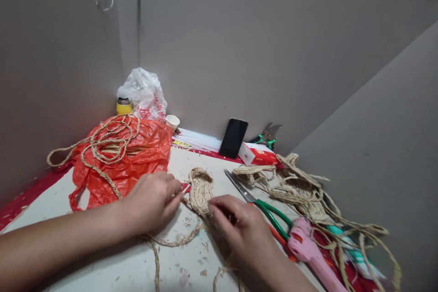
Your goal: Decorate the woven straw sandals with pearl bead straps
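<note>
A small woven straw piece [201, 188], shaped like a tiny sandal sole, lies flat on the white table [102, 264]. My left hand [152, 200] is closed, its fingertips pinching something thin at the piece's left edge. My right hand [239, 228] is closed too, fingers pressed on the piece's near end. Braided straw rope [178, 240] runs under both hands toward me.
Green-handled scissors [260, 205] and a pink glue gun [308, 248] lie right of my right hand. Loose straw braid [301, 189] piles at the right. An orange plastic bag [126, 155] with rope sits left. A phone [233, 138], pliers [267, 137], paper cup [172, 121] and white bag [145, 93] stand by the wall.
</note>
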{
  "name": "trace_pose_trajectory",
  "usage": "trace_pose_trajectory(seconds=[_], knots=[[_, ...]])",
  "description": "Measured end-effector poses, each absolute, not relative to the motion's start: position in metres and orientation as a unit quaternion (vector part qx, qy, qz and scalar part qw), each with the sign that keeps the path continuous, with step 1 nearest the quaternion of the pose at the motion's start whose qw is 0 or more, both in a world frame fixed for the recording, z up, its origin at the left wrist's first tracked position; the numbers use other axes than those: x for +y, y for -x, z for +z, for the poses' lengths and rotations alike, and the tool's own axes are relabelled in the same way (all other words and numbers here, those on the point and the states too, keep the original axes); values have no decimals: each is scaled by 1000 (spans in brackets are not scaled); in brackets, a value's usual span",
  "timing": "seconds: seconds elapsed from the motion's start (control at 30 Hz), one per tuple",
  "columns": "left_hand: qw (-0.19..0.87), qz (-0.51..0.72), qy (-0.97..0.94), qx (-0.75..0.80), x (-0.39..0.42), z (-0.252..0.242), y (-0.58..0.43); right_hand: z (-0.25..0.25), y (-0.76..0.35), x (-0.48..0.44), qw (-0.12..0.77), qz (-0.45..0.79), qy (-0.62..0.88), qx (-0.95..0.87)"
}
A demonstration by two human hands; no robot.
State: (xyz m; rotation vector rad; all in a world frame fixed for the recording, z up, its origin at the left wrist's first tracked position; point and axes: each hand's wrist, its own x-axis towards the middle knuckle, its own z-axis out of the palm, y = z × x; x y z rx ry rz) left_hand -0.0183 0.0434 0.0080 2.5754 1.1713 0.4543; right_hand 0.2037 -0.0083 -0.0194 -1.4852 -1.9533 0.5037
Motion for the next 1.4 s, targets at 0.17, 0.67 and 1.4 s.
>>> trace_pose_trajectory(seconds=[0.17,0.67,1.4], knots=[[151,30,-930,334,12,-3,8,-6,-189,-24,215,201,460,-838],[340,102,-867,349,24,3,12,0,-199,-18,150,171,440,-868],[670,109,-606,414,82,-29,16,-17,-252,24,213,177,519,-808]])
